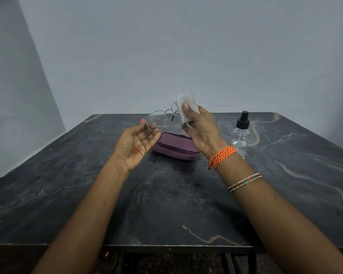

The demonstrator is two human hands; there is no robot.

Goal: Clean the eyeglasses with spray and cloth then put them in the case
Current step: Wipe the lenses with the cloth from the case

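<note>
Above the dark tabletop (67, 175), the left hand (136, 144) pinches the eyeglasses (162, 118); the right hand (201, 128) presses a cloth (186, 106) around one lens. The purple case (174, 146) sits closed below, the spray bottle (241, 134) upright to its right.

A dark marbled worktop (67, 184) carries two things — a closed purple case (174, 146) near its centre, and at the case's 3 o'clock, a clear spray bottle (241, 135) standing upright.
</note>
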